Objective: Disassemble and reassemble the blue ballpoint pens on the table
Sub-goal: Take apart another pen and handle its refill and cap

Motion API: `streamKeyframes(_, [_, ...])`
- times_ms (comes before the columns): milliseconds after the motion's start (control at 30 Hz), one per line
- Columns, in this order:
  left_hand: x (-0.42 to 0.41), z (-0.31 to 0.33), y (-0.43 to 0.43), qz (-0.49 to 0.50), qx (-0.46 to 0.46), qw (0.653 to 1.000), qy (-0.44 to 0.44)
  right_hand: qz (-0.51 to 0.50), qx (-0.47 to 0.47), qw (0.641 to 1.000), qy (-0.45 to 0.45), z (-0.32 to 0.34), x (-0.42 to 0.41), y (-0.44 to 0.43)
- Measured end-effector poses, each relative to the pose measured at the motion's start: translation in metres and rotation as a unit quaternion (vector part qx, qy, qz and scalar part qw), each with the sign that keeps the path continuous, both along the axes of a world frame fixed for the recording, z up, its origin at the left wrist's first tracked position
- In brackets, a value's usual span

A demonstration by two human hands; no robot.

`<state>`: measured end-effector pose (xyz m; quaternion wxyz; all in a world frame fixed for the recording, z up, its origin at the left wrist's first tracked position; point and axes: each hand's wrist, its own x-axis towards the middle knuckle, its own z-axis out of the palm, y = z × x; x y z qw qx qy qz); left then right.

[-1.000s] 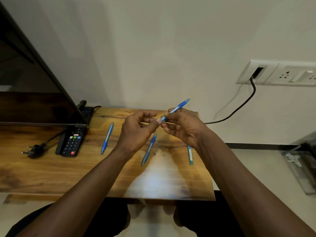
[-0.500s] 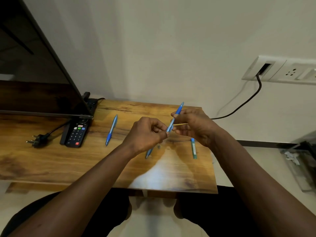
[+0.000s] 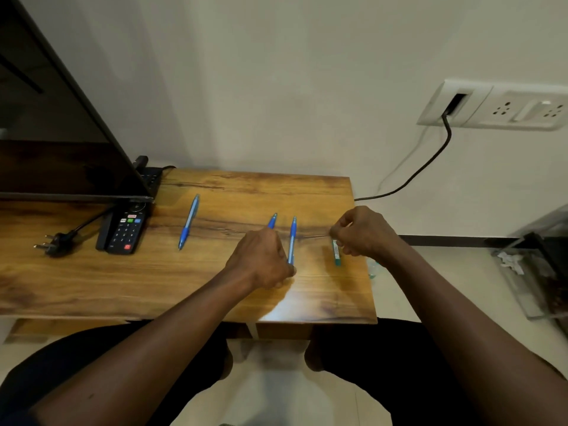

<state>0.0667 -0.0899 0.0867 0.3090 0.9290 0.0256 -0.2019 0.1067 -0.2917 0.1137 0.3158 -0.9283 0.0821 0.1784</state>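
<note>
Three blue pens lie on the wooden table point(image 3: 92, 281). One blue pen point(image 3: 189, 221) lies alone at the left. My left hand point(image 3: 261, 259) pinches the near end of a second blue pen point(image 3: 292, 238), which points away from me and is low on the table. The third blue pen point(image 3: 272, 221) shows only its far end past my left knuckles. My right hand point(image 3: 365, 232) hovers at the table's right side with curled fingers that pinch what looks like a thin pale refill point(image 3: 319, 236). A teal pen point(image 3: 337, 255) lies just below that hand.
A black remote point(image 3: 124, 230) and a loose plug point(image 3: 52, 241) lie at the left under a dark screen point(image 3: 61, 118). A black cable point(image 3: 430, 167) runs from the wall socket point(image 3: 498, 106) to the table's back edge. A clear bin point(image 3: 538, 265) stands on the floor at the right.
Both hands came down from in front of me and moved apart. The blue pen went from both hands to my left hand at the table; my right hand drew off to the right.
</note>
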Motion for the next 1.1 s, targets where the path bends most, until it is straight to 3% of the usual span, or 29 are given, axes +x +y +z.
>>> streamKeyframes(100, [0.000, -0.006, -0.004, 0.009, 0.014, 1.000, 0.014, 0.019, -0.059, 0.998, 0.006, -0.009, -0.006, -0.007])
streamKeyframes(433, [0.005, -0.019, -0.009, 0.016, 0.090, 0.996, 0.011, 0.051, -0.120, 0.991, -0.003, -0.030, -0.011, -0.004])
streamKeyframes(700, [0.006, -0.021, -0.001, 0.034, 0.045, 0.998, 0.031, 0.043, -0.143, 0.988, -0.025, -0.035, -0.018, 0.001])
streamKeyframes(1100, [0.009, -0.017, 0.007, 0.010, 0.062, 0.998, 0.026, 0.027, -0.127, 0.992, -0.009, -0.041, -0.016, 0.007])
